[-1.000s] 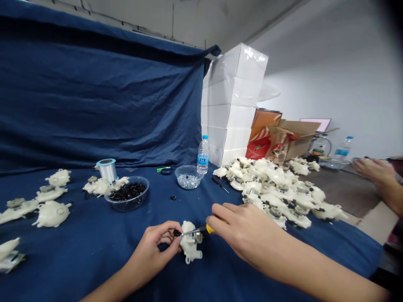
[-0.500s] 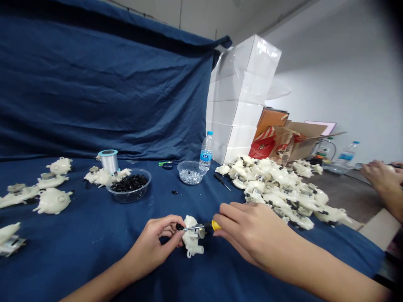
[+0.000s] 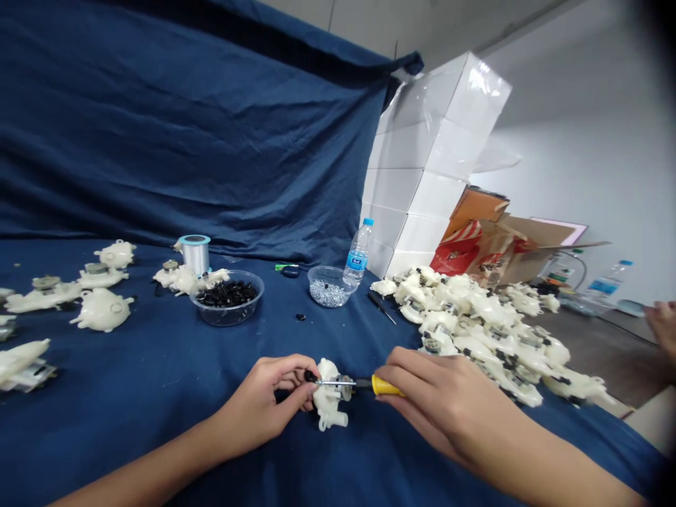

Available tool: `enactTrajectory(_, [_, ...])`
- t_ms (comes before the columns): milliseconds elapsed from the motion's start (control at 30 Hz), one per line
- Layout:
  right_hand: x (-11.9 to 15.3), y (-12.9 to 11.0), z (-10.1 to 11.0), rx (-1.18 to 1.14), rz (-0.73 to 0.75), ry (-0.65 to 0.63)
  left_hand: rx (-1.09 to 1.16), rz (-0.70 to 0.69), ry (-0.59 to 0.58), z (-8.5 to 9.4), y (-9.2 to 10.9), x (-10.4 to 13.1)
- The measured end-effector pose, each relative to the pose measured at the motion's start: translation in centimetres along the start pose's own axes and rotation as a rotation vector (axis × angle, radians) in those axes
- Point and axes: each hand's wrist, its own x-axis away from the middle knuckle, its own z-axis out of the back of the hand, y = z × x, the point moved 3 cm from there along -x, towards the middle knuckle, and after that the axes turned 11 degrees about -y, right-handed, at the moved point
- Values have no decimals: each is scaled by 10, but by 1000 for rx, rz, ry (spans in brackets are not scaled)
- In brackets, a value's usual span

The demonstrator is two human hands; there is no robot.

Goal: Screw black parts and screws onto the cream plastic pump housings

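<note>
My left hand (image 3: pixel 272 394) pinches a small black part (image 3: pixel 310 377) between thumb and fingers. Right beside those fingertips, a cream plastic casing (image 3: pixel 328 405) with a round metal motor stands low over the blue cloth; whether the left fingers also grip it, I cannot tell. In my right hand (image 3: pixel 433 394) is a screwdriver (image 3: pixel 388 386) with a yellow and black handle. Its metal shaft lies level across the casing, and the tip meets the black part at my left fingertips. Any screw at the tip is too small to make out.
Ahead stand a bowl of black parts (image 3: pixel 227 320), a bowl of screws (image 3: pixel 330 303) and a water bottle (image 3: pixel 358 257). A second screwdriver (image 3: pixel 381 308) lies beside a heap of cream casings (image 3: pixel 475 317). More casings (image 3: pixel 103 310) and a wire spool (image 3: pixel 195 255) are left. Another person's hand (image 3: pixel 662 324) shows far right.
The view has swung slightly, so the things on the table appear shifted right. Both hands keep their grips, with the screwdriver still against the black part. The other person's hand has drawn back rightward.
</note>
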Motion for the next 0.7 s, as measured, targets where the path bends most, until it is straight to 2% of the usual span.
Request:
enactTrajectory(100, [2, -1, -1, 62, -5, 60, 11, 4, -4, 0, 0, 0])
enactTrajectory(233, [1, -2, -2, -9, -2, 14, 16, 3, 1, 0, 1, 1])
enactTrajectory(367, [1, -4, 0, 72, 9, 80, 23, 2, -2, -1, 1, 0])
enactTrajectory(500, [0, -4, 0, 4, -3, 37, 27, 5, -1, 0, 2, -1])
enactTrajectory(700, [-1, -7, 3, 69, 21, 109, 28, 4, -9, 0, 3, 0])
